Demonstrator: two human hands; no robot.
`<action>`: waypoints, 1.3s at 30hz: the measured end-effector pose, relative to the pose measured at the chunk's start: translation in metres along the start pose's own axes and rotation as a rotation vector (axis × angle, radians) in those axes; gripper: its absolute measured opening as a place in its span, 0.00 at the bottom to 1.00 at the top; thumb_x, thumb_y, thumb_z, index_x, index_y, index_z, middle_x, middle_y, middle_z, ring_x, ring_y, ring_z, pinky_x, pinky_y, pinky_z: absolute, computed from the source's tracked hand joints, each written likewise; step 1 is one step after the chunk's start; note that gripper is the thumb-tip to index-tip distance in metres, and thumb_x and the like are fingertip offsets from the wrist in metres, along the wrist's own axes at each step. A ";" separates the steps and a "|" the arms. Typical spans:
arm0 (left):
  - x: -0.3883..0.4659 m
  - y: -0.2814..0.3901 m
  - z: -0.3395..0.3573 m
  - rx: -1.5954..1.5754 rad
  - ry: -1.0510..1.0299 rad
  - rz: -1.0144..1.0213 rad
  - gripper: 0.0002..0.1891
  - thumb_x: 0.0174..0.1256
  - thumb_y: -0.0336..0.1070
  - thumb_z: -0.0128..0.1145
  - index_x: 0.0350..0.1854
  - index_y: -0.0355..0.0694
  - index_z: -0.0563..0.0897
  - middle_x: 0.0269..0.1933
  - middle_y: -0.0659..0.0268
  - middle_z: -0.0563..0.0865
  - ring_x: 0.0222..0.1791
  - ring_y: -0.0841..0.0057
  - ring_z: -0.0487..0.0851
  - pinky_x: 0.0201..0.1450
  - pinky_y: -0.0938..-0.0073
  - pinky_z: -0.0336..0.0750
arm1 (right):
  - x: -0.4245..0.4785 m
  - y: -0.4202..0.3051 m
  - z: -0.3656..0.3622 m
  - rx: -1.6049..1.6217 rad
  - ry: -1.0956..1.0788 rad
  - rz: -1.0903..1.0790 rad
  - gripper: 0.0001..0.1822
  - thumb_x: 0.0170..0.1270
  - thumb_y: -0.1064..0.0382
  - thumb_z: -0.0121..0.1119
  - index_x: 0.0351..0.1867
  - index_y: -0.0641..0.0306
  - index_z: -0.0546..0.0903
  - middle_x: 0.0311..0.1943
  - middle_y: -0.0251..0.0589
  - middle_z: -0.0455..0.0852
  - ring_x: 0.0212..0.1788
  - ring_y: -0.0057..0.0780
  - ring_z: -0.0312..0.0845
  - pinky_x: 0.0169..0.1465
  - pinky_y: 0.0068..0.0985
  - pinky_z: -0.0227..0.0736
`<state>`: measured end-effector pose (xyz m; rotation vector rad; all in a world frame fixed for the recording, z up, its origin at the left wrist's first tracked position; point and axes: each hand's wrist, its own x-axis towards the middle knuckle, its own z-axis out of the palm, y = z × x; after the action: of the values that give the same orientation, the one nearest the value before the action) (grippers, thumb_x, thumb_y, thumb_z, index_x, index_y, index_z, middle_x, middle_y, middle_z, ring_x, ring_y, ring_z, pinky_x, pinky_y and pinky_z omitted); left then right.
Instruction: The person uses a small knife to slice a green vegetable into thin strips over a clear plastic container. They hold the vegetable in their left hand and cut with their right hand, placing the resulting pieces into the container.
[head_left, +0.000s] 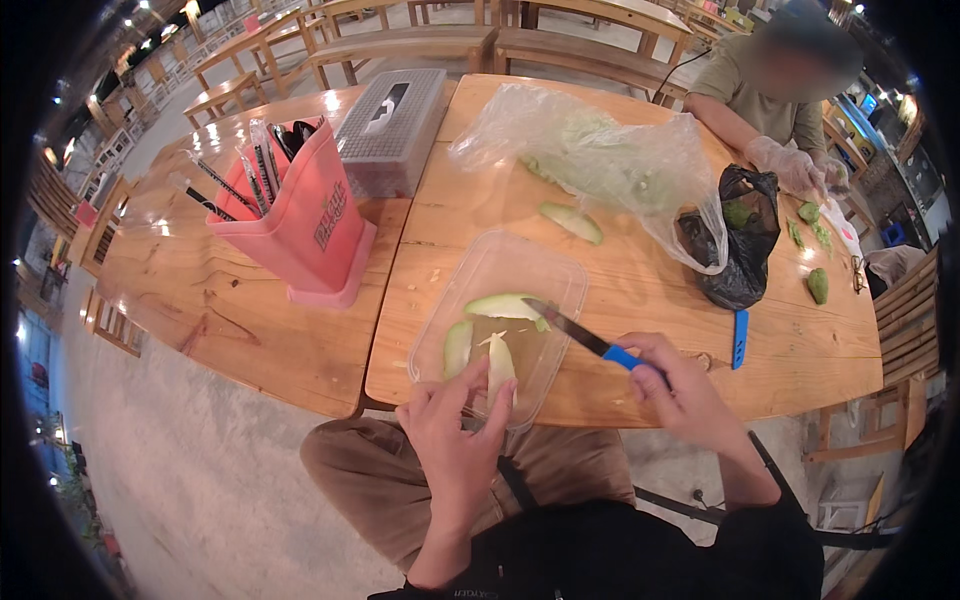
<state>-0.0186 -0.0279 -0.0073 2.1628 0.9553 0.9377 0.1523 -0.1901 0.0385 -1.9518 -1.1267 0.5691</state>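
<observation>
My left hand (459, 409) pinches a pale peeled wedge (500, 367) of a green-skinned fruit or vegetable over a clear plastic tray or lid (491, 247). My right hand (675, 390) grips the blue handle of a knife (574, 330). The blade points up and left, its tip at the right end of a green-rimmed wedge (499, 304) in the tray. Another wedge with green skin (458, 349) lies just beyond my left fingers. Small pale scraps are scattered between the wedges. Outside the tray, one more wedge (571, 223) rests on the wooden table (630, 274).
A clear plastic bag (600, 142) holds green pieces. Nearby are a black plastic bag (739, 255), a blue knife sheath (740, 340) and a green vegetable (817, 286). A pink straw holder (311, 225) and a lidded box (394, 127) stand left. A co-worker's gloved hands (795, 166) are at the right.
</observation>
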 end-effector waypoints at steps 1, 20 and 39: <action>0.000 0.000 0.001 0.101 0.026 0.053 0.16 0.53 0.38 0.73 0.46 0.45 0.88 0.33 0.73 0.87 0.38 0.74 0.76 0.49 0.70 0.63 | 0.000 -0.001 0.007 -0.021 -0.011 -0.018 0.17 0.74 0.67 0.48 0.62 0.65 0.72 0.37 0.46 0.82 0.30 0.33 0.78 0.37 0.28 0.73; -0.012 0.014 -0.009 0.136 -0.093 0.037 0.15 0.49 0.35 0.74 0.42 0.46 0.89 0.38 0.76 0.89 0.40 0.76 0.76 0.48 0.72 0.63 | -0.047 -0.042 0.085 -0.347 -0.109 -0.031 0.46 0.55 0.73 0.55 0.77 0.67 0.50 0.40 0.53 0.74 0.25 0.49 0.81 0.28 0.38 0.81; -0.019 0.014 -0.002 0.185 -0.110 0.081 0.16 0.49 0.35 0.74 0.43 0.51 0.90 0.42 0.80 0.88 0.42 0.76 0.75 0.48 0.72 0.60 | -0.045 -0.052 0.088 -0.395 -0.175 0.034 0.46 0.54 0.75 0.55 0.77 0.69 0.50 0.37 0.52 0.72 0.19 0.46 0.76 0.24 0.38 0.78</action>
<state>-0.0246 -0.0506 -0.0022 2.3978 0.9388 0.7840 0.0421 -0.1779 0.0293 -2.2942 -1.4021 0.5769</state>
